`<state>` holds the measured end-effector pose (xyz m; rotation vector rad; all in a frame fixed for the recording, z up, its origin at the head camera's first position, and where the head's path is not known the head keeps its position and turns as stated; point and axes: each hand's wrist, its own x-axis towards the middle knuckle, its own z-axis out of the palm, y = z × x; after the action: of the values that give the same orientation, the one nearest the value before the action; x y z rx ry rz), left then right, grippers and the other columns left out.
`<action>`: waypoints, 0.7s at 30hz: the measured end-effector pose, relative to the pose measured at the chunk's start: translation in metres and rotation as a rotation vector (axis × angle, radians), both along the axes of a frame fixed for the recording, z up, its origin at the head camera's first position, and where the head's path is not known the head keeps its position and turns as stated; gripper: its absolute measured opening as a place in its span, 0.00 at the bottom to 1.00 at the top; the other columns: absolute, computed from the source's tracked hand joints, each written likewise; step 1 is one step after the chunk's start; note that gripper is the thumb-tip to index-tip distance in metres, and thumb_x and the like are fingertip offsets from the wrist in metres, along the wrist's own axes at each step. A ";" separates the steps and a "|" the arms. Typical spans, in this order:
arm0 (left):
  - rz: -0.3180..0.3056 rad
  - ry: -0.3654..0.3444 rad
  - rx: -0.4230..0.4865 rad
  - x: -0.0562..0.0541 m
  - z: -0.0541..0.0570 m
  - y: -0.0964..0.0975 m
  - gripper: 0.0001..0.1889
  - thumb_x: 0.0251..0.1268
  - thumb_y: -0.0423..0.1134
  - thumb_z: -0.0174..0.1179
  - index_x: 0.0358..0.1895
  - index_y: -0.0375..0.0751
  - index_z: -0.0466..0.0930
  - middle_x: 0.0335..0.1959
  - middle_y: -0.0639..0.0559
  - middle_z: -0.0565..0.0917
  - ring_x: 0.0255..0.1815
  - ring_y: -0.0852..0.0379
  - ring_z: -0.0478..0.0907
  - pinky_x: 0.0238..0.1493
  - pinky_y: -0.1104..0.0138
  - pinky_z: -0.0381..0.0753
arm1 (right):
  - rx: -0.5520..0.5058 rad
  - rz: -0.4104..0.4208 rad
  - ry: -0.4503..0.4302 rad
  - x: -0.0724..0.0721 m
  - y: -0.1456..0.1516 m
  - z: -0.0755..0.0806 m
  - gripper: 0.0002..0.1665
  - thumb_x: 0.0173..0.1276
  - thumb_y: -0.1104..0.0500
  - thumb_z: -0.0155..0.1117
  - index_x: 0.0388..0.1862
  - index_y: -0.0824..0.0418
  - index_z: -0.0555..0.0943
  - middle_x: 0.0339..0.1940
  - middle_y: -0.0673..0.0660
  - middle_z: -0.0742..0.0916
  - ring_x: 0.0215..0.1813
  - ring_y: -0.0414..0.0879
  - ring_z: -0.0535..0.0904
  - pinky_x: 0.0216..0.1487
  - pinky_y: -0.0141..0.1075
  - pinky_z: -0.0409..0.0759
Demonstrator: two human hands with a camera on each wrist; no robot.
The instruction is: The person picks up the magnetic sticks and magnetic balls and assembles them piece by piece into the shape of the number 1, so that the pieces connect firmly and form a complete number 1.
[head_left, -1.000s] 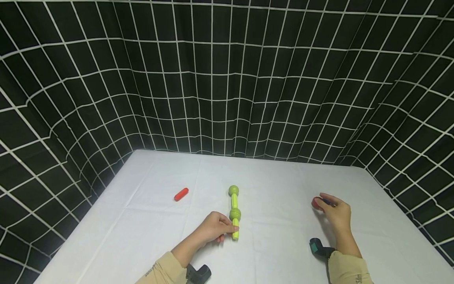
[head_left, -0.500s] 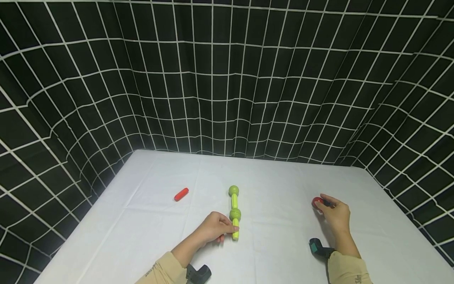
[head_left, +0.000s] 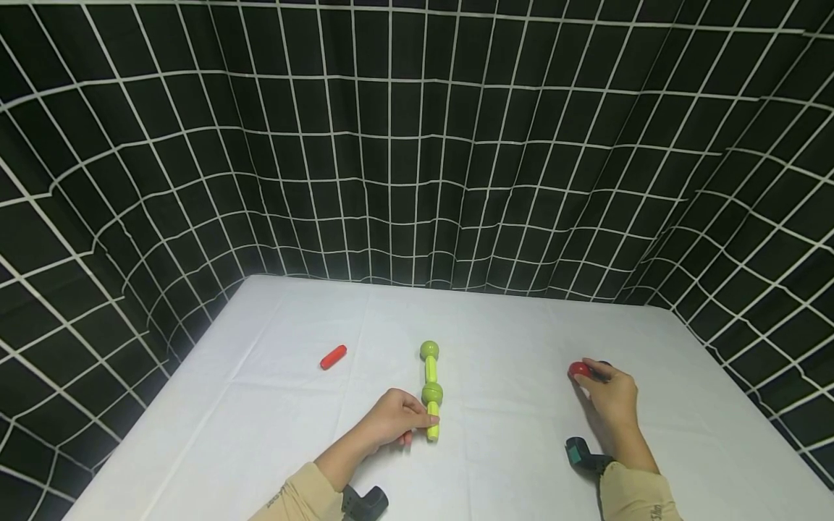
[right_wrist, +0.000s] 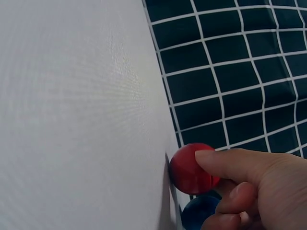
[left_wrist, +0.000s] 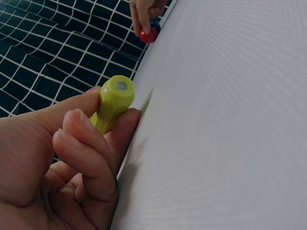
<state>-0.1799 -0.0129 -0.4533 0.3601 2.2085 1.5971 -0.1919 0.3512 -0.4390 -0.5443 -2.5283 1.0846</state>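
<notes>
Near the table's middle, my left hand [head_left: 399, 417] pinches a yellow-green rod [head_left: 433, 430] between thumb and finger. In the left wrist view, that rod's end shows a round grey metal-looking inset. The rod stands in line with a green ball [head_left: 432, 393], a second yellow-green rod [head_left: 431, 369] and another green ball [head_left: 429, 350] at the far end. Over on the right side, my right hand [head_left: 615, 396] holds a red ball [right_wrist: 191, 168], thumb pressed on its surface. A blue ball [right_wrist: 199, 212] lies close beside it, partly hidden by the fingers.
A red rod [head_left: 334, 357] lies alone on the left part of the white-covered table [head_left: 508, 405]. Black curtains [head_left: 417, 145] with a white grid stand behind and along both sides. Dark camera mounts [head_left: 368, 503] stick out from the wrists.
My right hand has shifted slightly left with the red ball, and the dark blue ball shows more behind the fingers. The left hand and the green chain stay in place.
</notes>
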 end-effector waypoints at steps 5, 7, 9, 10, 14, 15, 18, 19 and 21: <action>0.000 -0.004 0.000 0.000 0.000 0.000 0.13 0.53 0.45 0.67 0.28 0.36 0.81 0.09 0.56 0.74 0.06 0.67 0.63 0.09 0.77 0.61 | -0.009 0.005 -0.026 -0.001 0.000 -0.002 0.24 0.58 0.62 0.66 0.53 0.69 0.77 0.59 0.75 0.75 0.51 0.63 0.76 0.31 0.28 0.77; 0.001 -0.007 0.002 0.000 0.001 0.000 0.13 0.53 0.45 0.67 0.28 0.36 0.81 0.09 0.56 0.74 0.06 0.67 0.63 0.09 0.77 0.61 | -0.025 0.018 -0.031 -0.002 0.000 -0.003 0.24 0.58 0.62 0.66 0.54 0.69 0.77 0.59 0.74 0.74 0.56 0.65 0.74 0.43 0.39 0.79; 0.002 -0.010 0.003 0.000 0.001 0.000 0.13 0.53 0.45 0.67 0.28 0.36 0.81 0.09 0.56 0.74 0.06 0.67 0.63 0.09 0.77 0.61 | -0.042 0.028 -0.036 -0.003 0.001 -0.004 0.24 0.59 0.62 0.66 0.54 0.69 0.76 0.61 0.73 0.74 0.62 0.66 0.69 0.55 0.50 0.74; 0.002 -0.012 0.003 0.000 0.000 0.000 0.13 0.53 0.45 0.67 0.28 0.36 0.81 0.09 0.56 0.74 0.06 0.67 0.63 0.09 0.77 0.61 | -0.049 0.032 -0.037 -0.003 0.001 -0.004 0.25 0.59 0.62 0.66 0.55 0.68 0.76 0.61 0.73 0.74 0.65 0.67 0.66 0.59 0.53 0.70; 0.004 -0.012 0.000 0.000 0.001 0.001 0.13 0.53 0.45 0.67 0.28 0.36 0.81 0.09 0.56 0.74 0.06 0.67 0.63 0.09 0.77 0.61 | -0.054 0.021 -0.052 -0.004 0.001 -0.006 0.28 0.59 0.61 0.66 0.58 0.68 0.74 0.62 0.72 0.73 0.66 0.67 0.64 0.63 0.57 0.63; 0.005 -0.012 -0.001 0.000 0.001 0.001 0.13 0.53 0.44 0.67 0.28 0.36 0.81 0.09 0.56 0.74 0.06 0.67 0.63 0.09 0.77 0.61 | -0.052 0.017 -0.056 -0.004 0.001 -0.007 0.29 0.58 0.61 0.66 0.58 0.69 0.73 0.62 0.73 0.73 0.66 0.67 0.63 0.64 0.58 0.62; 0.008 -0.016 -0.005 0.000 0.002 0.001 0.13 0.53 0.44 0.67 0.28 0.36 0.81 0.10 0.56 0.74 0.06 0.67 0.63 0.09 0.77 0.61 | -0.054 0.018 -0.065 -0.004 0.000 -0.007 0.29 0.58 0.60 0.67 0.57 0.70 0.74 0.62 0.74 0.72 0.66 0.68 0.62 0.64 0.60 0.59; 0.009 -0.018 -0.005 0.000 0.002 0.001 0.13 0.53 0.44 0.67 0.28 0.36 0.81 0.10 0.56 0.74 0.06 0.67 0.63 0.09 0.77 0.61 | -0.054 0.020 -0.065 -0.003 -0.001 -0.006 0.29 0.57 0.60 0.67 0.57 0.70 0.74 0.61 0.74 0.73 0.66 0.68 0.62 0.64 0.60 0.58; 0.010 -0.021 -0.005 0.001 0.002 0.001 0.13 0.53 0.44 0.67 0.28 0.36 0.81 0.10 0.56 0.74 0.06 0.67 0.63 0.09 0.77 0.61 | -0.054 0.026 -0.062 -0.003 -0.001 -0.006 0.29 0.57 0.60 0.68 0.57 0.69 0.74 0.61 0.74 0.73 0.67 0.69 0.60 0.65 0.61 0.56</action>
<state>-0.1793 -0.0118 -0.4512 0.3300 2.2015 1.5931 -0.1950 0.3499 -0.4449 -0.5692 -2.5720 1.1659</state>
